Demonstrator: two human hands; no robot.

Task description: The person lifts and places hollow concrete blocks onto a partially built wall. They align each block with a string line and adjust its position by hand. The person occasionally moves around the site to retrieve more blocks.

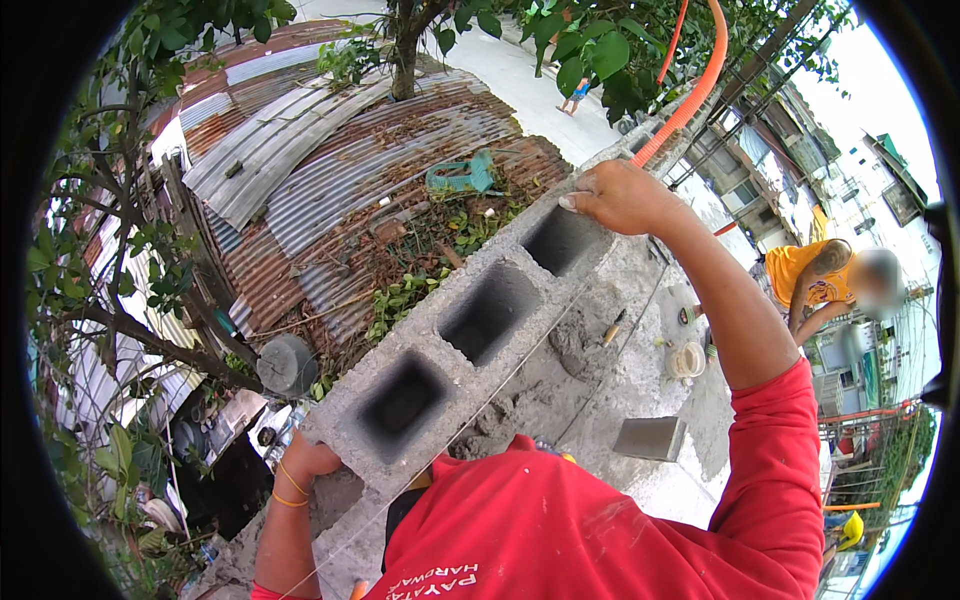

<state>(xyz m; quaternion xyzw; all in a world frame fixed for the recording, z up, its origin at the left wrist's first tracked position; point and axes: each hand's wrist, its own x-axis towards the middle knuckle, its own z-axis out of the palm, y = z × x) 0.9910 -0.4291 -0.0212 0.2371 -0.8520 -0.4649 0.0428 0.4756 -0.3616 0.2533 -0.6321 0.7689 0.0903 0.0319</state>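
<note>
A grey concrete hollow block [450,358] lies slantwise ahead of me along the top of a wall, its three dark cavities facing up. My left hand [308,460], with a yellow band at the wrist, grips the near-left end; its fingertips are mostly hidden. At the far-right end, my right hand [622,195] is closed over the edge, thumb on the block's rim. A thin taut string [520,368] runs along the block's side closest to me. Wet mortar [570,345] is spread below to the right, with a trowel handle [613,328] sticking out.
Another block [650,438] and a whitish tub [687,360] are at the right. An orange corrugated conduit [690,110] rises beyond my right hand. A co-worker in orange [812,272] bends over at the right. Rusty roofing sheets [340,180] and branches [130,325] fill the left.
</note>
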